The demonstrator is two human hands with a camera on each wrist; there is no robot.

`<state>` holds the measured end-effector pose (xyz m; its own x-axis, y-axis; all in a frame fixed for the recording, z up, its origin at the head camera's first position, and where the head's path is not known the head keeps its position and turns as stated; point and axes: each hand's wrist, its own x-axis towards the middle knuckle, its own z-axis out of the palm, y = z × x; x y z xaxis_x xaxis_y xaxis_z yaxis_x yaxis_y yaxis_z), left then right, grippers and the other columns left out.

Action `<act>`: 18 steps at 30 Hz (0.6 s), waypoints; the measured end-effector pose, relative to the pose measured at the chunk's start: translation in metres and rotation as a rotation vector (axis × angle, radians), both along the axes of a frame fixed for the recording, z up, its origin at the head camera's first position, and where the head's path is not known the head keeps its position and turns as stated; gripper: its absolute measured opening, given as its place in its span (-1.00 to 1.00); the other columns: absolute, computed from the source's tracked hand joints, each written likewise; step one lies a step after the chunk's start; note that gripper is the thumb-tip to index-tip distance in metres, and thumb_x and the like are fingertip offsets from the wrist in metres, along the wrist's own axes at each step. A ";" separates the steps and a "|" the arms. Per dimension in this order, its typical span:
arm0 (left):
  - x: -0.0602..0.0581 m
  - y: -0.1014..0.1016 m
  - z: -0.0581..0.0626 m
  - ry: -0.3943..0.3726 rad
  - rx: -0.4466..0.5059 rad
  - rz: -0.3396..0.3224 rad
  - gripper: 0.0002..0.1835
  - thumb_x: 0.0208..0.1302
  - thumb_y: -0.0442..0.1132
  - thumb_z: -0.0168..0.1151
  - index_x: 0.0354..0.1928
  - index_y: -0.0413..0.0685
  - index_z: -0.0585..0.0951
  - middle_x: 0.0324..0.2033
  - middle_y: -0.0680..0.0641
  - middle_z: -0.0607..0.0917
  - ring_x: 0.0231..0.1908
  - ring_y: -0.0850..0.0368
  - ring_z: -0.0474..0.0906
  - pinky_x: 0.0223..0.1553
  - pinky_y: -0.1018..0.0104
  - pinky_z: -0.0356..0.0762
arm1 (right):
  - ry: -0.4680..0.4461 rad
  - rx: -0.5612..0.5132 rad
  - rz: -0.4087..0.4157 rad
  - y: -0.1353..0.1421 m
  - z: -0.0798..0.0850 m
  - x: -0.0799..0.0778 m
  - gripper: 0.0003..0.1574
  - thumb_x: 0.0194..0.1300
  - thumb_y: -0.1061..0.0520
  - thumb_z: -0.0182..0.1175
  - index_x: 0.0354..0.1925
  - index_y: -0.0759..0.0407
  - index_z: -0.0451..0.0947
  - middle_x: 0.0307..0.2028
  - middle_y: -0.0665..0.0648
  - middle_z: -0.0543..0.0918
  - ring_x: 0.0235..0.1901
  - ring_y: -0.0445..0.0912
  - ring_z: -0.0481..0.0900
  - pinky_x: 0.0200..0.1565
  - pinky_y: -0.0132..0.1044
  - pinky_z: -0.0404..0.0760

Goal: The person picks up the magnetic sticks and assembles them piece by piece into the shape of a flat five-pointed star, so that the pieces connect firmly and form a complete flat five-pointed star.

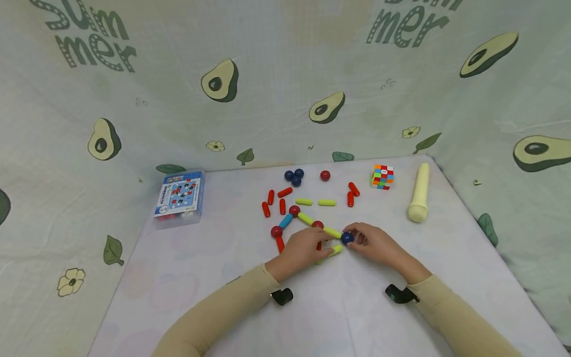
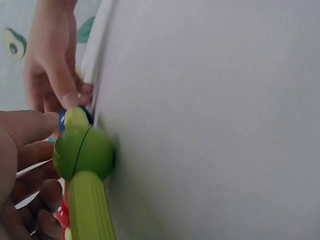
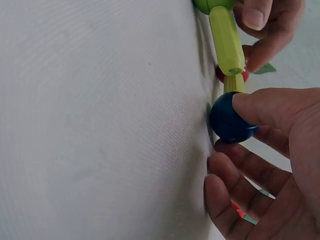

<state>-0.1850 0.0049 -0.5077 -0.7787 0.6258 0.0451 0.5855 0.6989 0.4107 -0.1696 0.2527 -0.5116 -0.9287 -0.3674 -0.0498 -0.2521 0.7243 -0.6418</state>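
Right wrist: right hand (image 1: 374,241), fingers pinching blue ball (image 3: 227,122); likely light, hard, slick; we'd grip sides. Left hand (image 1: 303,247): fingers, cannot tell.

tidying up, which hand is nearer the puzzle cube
Right. The right hand, pinching a blue ball, is on the near side of the puzzle cube; the left hand is farther off, to the left.

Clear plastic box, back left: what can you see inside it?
Red pieces and whitish pieces show through the near end of the clear plastic box; their shapes are too small to tell. The printed sheet hides whatever lies beneath it.
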 end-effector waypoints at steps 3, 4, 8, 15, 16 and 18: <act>0.005 0.004 -0.001 -0.022 -0.031 -0.016 -0.66 0.31 0.03 0.41 0.07 0.15 0.77 -0.21 0.22 0.76 -0.30 0.38 0.54 -0.29 0.54 0.48 | -0.009 -0.004 -0.002 0.000 0.001 0.000 -0.57 0.35 0.12 0.36 0.17 0.03 0.56 -0.24 -0.07 0.60 -0.29 -0.15 0.51 -0.26 -0.27 0.55; 0.006 0.005 -0.002 -0.019 -0.038 -0.017 -0.69 0.31 0.02 0.42 0.05 0.15 0.78 -0.23 0.23 0.77 -0.30 0.39 0.55 -0.28 0.54 0.48 | -0.012 -0.004 -0.001 0.000 0.001 0.000 -0.56 0.35 0.12 0.36 0.17 0.04 0.56 -0.24 -0.07 0.60 -0.29 -0.15 0.51 -0.26 -0.27 0.55; 0.008 0.006 -0.005 -0.013 -0.041 -0.003 -0.73 0.30 -0.02 0.44 -0.01 0.13 0.80 -0.26 0.22 0.78 -0.29 0.38 0.59 -0.25 0.52 0.51 | -0.030 -0.007 0.003 -0.001 0.000 0.000 -0.55 0.34 0.11 0.37 0.17 0.05 0.57 -0.21 -0.06 0.61 -0.28 -0.15 0.51 -0.25 -0.27 0.55; 0.010 0.006 -0.009 -0.004 -0.015 0.016 -0.73 0.31 -0.02 0.43 -0.02 0.09 0.80 -0.27 0.19 0.77 -0.29 0.35 0.58 -0.23 0.51 0.52 | -0.040 -0.003 0.017 -0.001 -0.001 0.004 -0.55 0.31 0.06 0.40 0.14 0.01 0.58 -0.21 -0.10 0.60 -0.25 -0.15 0.50 -0.19 -0.27 0.56; 0.011 0.006 -0.010 -0.005 -0.009 0.022 -0.73 0.31 -0.03 0.43 -0.02 0.09 0.79 -0.27 0.19 0.77 -0.30 0.36 0.56 -0.24 0.52 0.51 | -0.039 -0.001 0.019 -0.001 -0.001 0.004 -0.56 0.31 0.05 0.40 0.13 0.00 0.58 -0.22 -0.11 0.60 -0.25 -0.15 0.50 -0.20 -0.27 0.56; 0.011 0.005 -0.010 -0.004 -0.002 0.033 -0.73 0.31 -0.03 0.42 0.00 0.09 0.79 -0.28 0.19 0.76 -0.31 0.36 0.53 -0.25 0.53 0.50 | -0.038 -0.002 0.021 -0.002 -0.001 0.004 -0.57 0.31 0.04 0.40 0.12 0.00 0.58 -0.23 -0.11 0.59 -0.25 -0.15 0.50 -0.20 -0.27 0.56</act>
